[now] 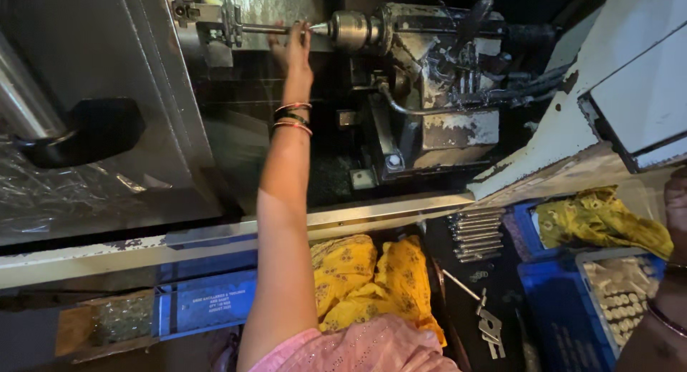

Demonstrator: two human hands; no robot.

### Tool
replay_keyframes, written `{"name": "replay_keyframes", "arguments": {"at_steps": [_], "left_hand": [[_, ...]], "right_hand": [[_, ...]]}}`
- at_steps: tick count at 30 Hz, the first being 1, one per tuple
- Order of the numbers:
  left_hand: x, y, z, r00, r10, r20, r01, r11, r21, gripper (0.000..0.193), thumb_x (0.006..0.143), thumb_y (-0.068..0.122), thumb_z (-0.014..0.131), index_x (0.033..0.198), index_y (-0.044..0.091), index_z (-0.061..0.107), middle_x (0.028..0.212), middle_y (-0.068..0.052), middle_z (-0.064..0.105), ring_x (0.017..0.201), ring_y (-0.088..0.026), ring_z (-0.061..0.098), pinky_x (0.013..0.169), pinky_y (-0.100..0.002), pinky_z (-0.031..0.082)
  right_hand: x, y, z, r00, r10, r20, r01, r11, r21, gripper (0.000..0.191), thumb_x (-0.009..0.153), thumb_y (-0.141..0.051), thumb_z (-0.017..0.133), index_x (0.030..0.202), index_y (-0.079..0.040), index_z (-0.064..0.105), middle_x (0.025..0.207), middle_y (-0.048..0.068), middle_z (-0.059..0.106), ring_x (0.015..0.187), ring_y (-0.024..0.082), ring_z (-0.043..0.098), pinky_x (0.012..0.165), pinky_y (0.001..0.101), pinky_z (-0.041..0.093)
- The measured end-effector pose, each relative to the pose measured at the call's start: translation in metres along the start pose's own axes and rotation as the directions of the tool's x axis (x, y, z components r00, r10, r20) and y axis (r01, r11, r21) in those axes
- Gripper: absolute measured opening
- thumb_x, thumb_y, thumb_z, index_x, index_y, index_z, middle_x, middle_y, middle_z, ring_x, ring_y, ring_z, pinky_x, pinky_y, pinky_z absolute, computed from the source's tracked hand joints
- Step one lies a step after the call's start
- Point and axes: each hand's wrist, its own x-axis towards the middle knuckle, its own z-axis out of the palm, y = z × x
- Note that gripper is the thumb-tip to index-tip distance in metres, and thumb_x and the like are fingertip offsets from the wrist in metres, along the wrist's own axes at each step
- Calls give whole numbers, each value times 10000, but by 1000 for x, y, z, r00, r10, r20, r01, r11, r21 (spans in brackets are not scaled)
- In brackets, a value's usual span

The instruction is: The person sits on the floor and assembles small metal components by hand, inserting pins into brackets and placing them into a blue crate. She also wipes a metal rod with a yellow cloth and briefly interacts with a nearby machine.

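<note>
My left hand (292,51) reaches far into a machine tool, bangles on the wrist. Its fingertips pinch a small metal workpiece (304,28) that sits between a thin shaft (261,28) on the left and a round drill chuck (352,30) on the right. Only a dark sliver of my right hand (676,204) shows at the right edge, above a blue crate (565,307). The frame cuts off its fingers, so I cannot tell whether it holds anything.
The machine's grey door with a black handle (93,129) stands at the left. Below the sill lie yellow cloth (361,275), a row of metal rods (476,232), wrenches (490,325) and a blue box (204,300). The crate holds several small metal rings (622,297).
</note>
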Motion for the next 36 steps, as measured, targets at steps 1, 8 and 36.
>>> {"name": "replay_keyframes", "arguments": {"at_steps": [1, 8, 36], "left_hand": [[2, -5, 3, 998, 16, -60, -18, 1000, -21, 478, 856, -90, 746, 1251, 44, 514, 1032, -193, 709, 922, -289, 721, 776, -337, 616], [5, -26, 14, 987, 155, -49, -155, 988, 6, 307, 907, 69, 762, 1195, 23, 667, 1002, -144, 745, 907, -195, 710, 671, -285, 507], [-7, -7, 10, 977, 26, 214, -24, 1000, -11, 308, 996, 50, 619, 1282, 43, 503, 1371, -218, 663, 1281, -356, 644, 1099, -482, 513]], "right_hand": [[-1, -2, -1, 1000, 2, 4, -2, 1000, 3, 151, 1176, -89, 443, 1075, -25, 535, 953, 95, 595, 866, 174, 580, 838, 255, 506], [-14, -21, -2, 995, 37, 92, -40, 998, 37, 268, 1237, -123, 400, 1043, -20, 553, 910, 75, 584, 814, 144, 573, 807, 229, 504], [-50, 27, 133, 904, -272, -330, 138, 916, -377, 217, 1066, -311, 583, 1082, -100, 537, 1048, 111, 610, 915, 202, 563, 860, 298, 493]]}}
